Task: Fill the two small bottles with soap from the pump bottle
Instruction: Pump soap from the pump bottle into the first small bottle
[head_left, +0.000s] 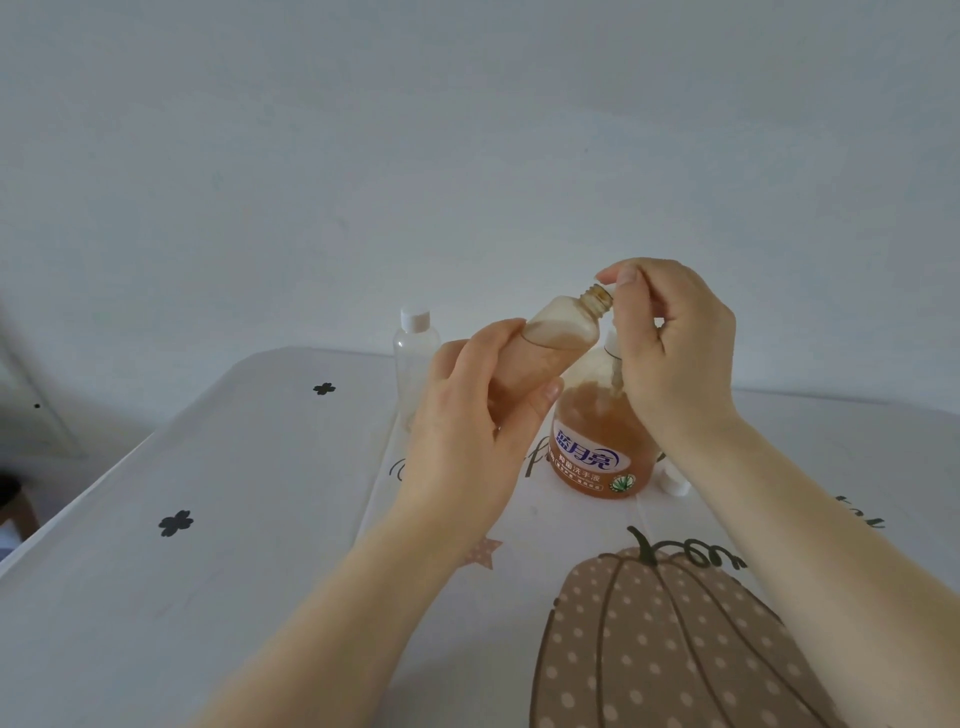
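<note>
Above the pump bottle (602, 441) on the worktop (208, 571), the left hand (467, 426) grips a tilted, uncapped small bottle (561, 327) while the right hand (670, 358) curls around the pump, and a capped small bottle (414, 358) stands just left.

pump head (615, 332): hidden by right hand (670, 353) | white cap (675, 480): part-hidden by wrist | pumpkin print (665, 639): cut off btm
</note>
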